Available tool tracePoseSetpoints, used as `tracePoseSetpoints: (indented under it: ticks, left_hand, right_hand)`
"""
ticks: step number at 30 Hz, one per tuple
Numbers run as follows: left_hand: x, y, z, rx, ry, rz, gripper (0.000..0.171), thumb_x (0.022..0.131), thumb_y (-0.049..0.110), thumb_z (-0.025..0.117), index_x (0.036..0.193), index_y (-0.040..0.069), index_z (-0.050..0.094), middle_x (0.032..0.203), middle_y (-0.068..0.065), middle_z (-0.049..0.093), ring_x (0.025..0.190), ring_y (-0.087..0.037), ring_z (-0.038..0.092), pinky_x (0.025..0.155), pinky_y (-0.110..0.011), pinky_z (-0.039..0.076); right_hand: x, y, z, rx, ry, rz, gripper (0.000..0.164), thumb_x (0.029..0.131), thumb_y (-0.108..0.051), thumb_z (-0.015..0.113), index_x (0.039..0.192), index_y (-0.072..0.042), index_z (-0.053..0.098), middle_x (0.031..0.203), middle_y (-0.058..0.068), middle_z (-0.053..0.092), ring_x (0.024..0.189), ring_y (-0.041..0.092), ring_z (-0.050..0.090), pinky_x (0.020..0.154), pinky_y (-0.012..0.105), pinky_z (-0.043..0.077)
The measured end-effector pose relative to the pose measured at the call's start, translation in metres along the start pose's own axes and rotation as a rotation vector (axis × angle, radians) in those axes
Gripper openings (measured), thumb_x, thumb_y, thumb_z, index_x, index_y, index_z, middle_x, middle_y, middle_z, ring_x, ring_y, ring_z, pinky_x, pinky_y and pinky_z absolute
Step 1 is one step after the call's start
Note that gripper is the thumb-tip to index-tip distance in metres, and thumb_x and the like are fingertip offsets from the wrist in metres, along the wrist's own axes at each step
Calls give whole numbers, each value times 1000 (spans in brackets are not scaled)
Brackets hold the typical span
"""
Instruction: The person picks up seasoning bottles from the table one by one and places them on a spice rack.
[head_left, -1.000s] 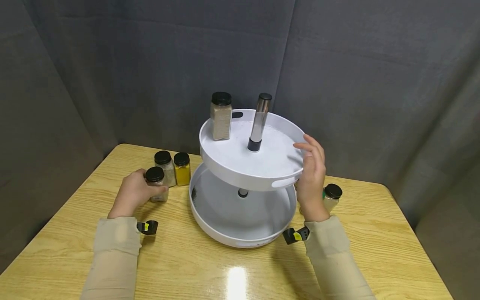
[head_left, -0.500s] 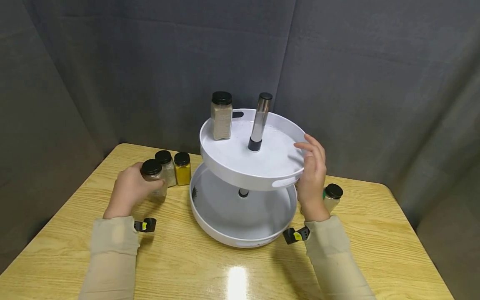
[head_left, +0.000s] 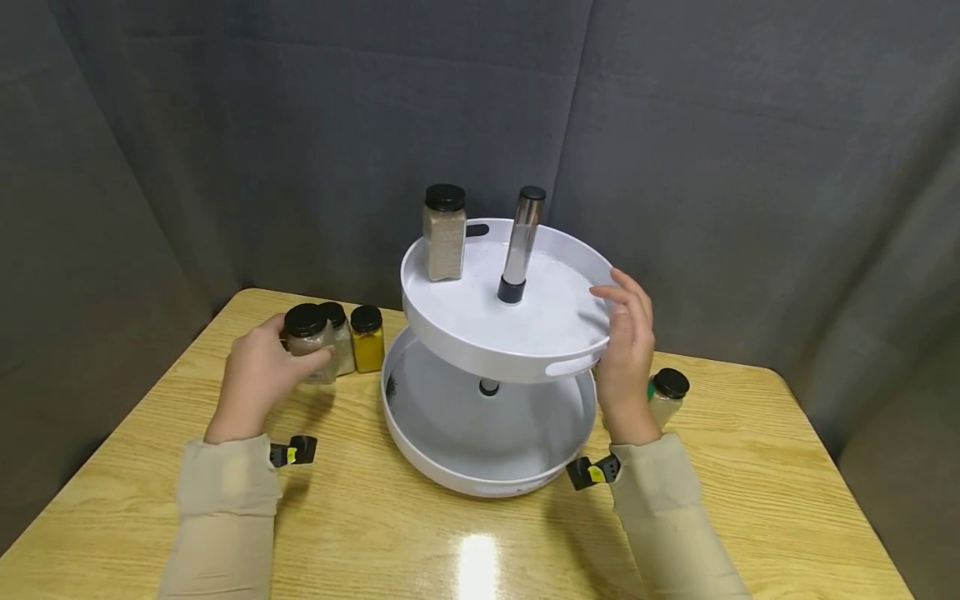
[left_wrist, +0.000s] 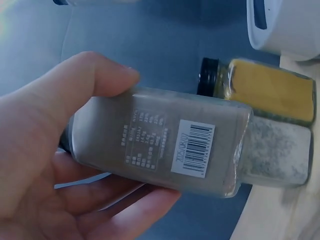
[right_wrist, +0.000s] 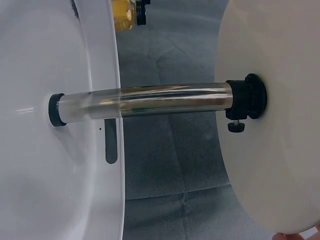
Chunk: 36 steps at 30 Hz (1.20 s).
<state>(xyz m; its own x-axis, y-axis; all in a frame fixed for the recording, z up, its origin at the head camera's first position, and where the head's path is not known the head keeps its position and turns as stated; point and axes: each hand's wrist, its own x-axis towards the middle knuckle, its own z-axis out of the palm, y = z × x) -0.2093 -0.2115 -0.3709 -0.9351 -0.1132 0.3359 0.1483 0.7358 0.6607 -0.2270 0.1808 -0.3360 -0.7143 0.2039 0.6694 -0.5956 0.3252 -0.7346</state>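
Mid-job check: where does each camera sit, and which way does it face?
Head: worn on the head, facing forward and down at upper tray and lower tray; left hand, right hand and sleeves show.
Left wrist: on that wrist, facing the gripped jar; left hand shows.
Right wrist: on that wrist, facing the post between the trays; only fingertips show, bottom right.
Shared: head and left wrist both show gripped jar and yellow jar.

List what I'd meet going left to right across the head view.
Left hand holding a black-lidded clear jar of greyish powder, black-lidded jar of yellow powder, black-lidded square jar of beige powder, cylindrical metal post, right hand, black-lidded jar with a green patch.
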Motion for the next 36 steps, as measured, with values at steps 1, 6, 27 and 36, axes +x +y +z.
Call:
tracePoseSetpoints:
  ticks: [1, 6, 27, 36]
  left_hand:
    - [0, 2, 0, 1, 3, 6, 43, 84, 26, 80, 108, -4, 63, 98, -25, 69, 81, -37, 64, 67, -46, 50]
    - [0, 10, -1, -1, 35, 30, 42, 84, 27, 82, 103, -5, 63, 93, -22, 68, 75, -33, 59, 63, -37, 43]
    - [-2, 39, 22, -50, 254, 175, 43, 84, 29, 86, 108, 1, 63, 88, -17, 57, 81, -30, 54, 68, -42, 48]
    - [1, 40, 25, -67, 313, 194, 49, 82, 28, 86, 113, 0, 62, 91, -17, 55, 83, -32, 56, 67, -43, 52]
  right_hand:
    - [0, 0, 0, -1, 4, -3, 46, 103, -27, 34, 113, 8, 64, 147, 10, 46, 141, 25, 36, 117, 50, 26]
    - [0, 0, 1, 11, 16, -21, 46, 103, -26, 35, 112, 8, 64, 146, 12, 47, 140, 26, 37, 116, 47, 27]
    - [-2, -1, 3, 10, 5, -6, 46, 102, -27, 36, 113, 7, 64, 147, 10, 47, 141, 24, 36, 117, 47, 26]
    - [-1, 1, 6, -5, -4, 0, 44, 102, -27, 38, 113, 6, 65, 147, 9, 48, 141, 22, 37, 116, 44, 27]
